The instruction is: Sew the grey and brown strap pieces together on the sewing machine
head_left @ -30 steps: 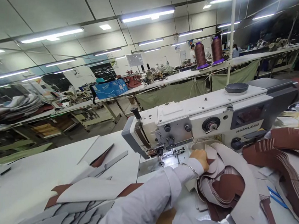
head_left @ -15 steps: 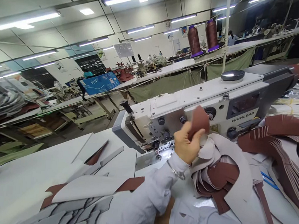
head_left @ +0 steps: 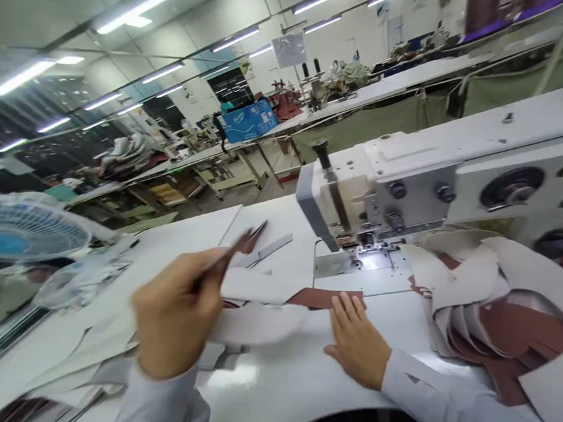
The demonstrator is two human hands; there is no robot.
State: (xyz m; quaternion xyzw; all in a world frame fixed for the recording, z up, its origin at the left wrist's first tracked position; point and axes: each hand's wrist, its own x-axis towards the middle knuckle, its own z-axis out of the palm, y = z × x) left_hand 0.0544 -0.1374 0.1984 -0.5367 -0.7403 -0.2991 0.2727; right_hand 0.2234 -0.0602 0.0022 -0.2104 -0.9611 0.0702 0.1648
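Observation:
My left hand [head_left: 175, 307] is raised over the left part of the table, its fingers pinched on a brown leather piece [head_left: 231, 254] seen nearly edge-on; both are blurred. My right hand [head_left: 361, 343] lies flat on the table with fingers stretched out. Its fingertips touch the brown end of a cut piece [head_left: 315, 298], and a pale grey piece [head_left: 262, 323] extends from there toward my left hand. Just behind stands the sewing machine [head_left: 378, 201], its needle area lit. To the right of my right hand lies a heap of brown pieces with pale backing [head_left: 475, 285].
A grey strip [head_left: 275, 245] lies left of the machine head. More cut pieces [head_left: 103, 380] cover the table's lower left. A blue and white fan [head_left: 22, 231] stands at the left edge. Farther back are long work tables and a blue box [head_left: 248, 123].
My left hand has moved from the heap on the right across to the left, carrying the brown leather piece. My right hand, mostly hidden before, now shows flat on the table. The view has turned left.

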